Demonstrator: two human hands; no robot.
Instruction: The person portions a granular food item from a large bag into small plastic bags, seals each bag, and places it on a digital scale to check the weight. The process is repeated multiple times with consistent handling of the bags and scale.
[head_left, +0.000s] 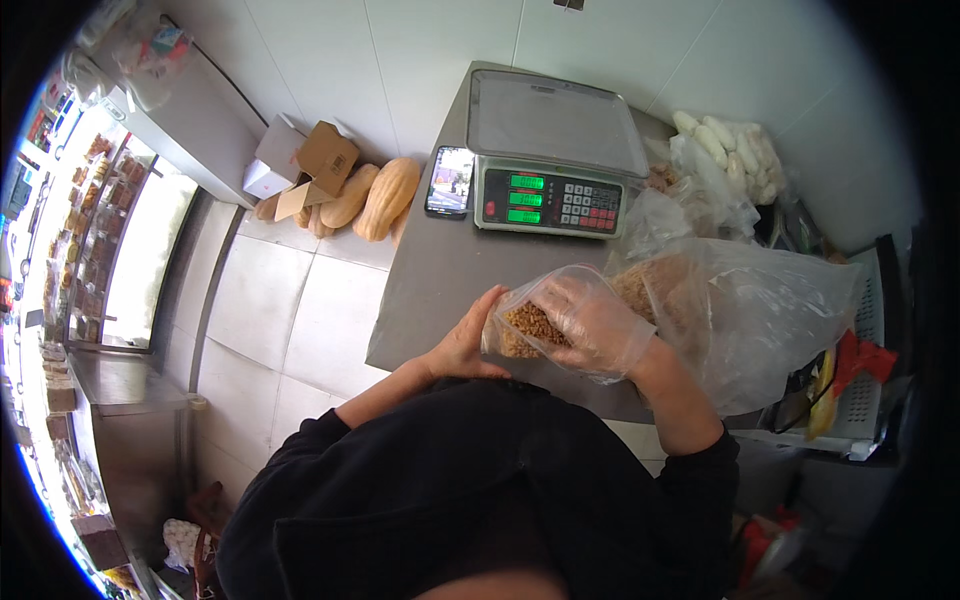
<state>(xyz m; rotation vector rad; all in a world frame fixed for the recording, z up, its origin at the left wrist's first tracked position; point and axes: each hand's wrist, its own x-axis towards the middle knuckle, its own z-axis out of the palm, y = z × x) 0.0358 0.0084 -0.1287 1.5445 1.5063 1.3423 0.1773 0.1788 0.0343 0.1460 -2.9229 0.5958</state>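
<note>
My left hand (469, 341) curves around the left end of a small clear plastic bag (491, 322), thumb low and fingers high. Golden-brown, grainy food (531, 330), like nut or cereal brittle, shows through the plastic. My right hand (581, 319) wears a clear disposable glove and grips this food at the bag's mouth; plastic glare blurs its fingertips. Just right of it, a large clear bag (765, 315) lies slack on the grey metal table (435, 285). More brown, grainy food (652, 285) is inside that bag.
A lit digital scale (551, 199) stands at the table's back, with a phone (450, 181) against its left side. Bagged white, elongated items (731, 150) lie at back right. A perforated tray (862, 382) borders the right. Squashes (386, 199) and an open carton (326, 161) rest on the floor.
</note>
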